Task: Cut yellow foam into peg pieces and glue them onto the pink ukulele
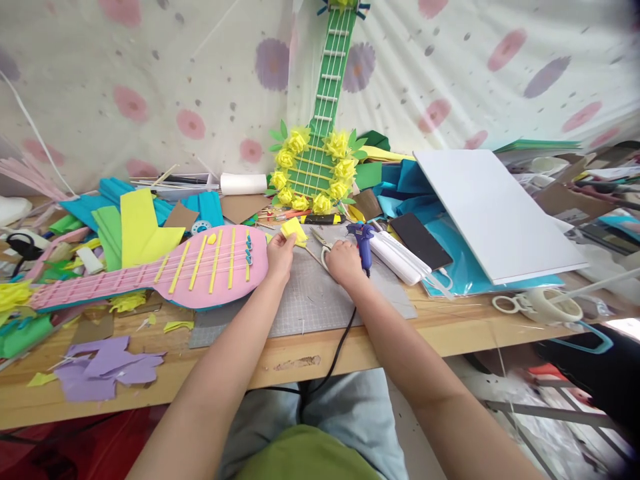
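My left hand (pixel 281 257) pinches a small folded piece of yellow crepe paper (pixel 294 231) between thumb and fingers. Closed round the handles of a pair of scissors (pixel 324 252) is my right hand (pixel 345 261), low over the grey cutting mat (pixel 310 300). The blades point away from me, toward the yellow paper. A blue glue gun (pixel 363 243) stands just right of my right hand. To the left lies a pink paper guitar (pixel 220 267) with yellow strips and strings, its body next to my left wrist.
A green guitar (pixel 325 100) ringed with yellow paper flowers leans at the back. Right are a white power strip (pixel 400 257), a dark phone (pixel 421 240), a white board (pixel 495 213) and tape (pixel 550 305). Purple scraps (pixel 107 369) lie left. A black cable (pixel 343 343) hangs over the table edge.
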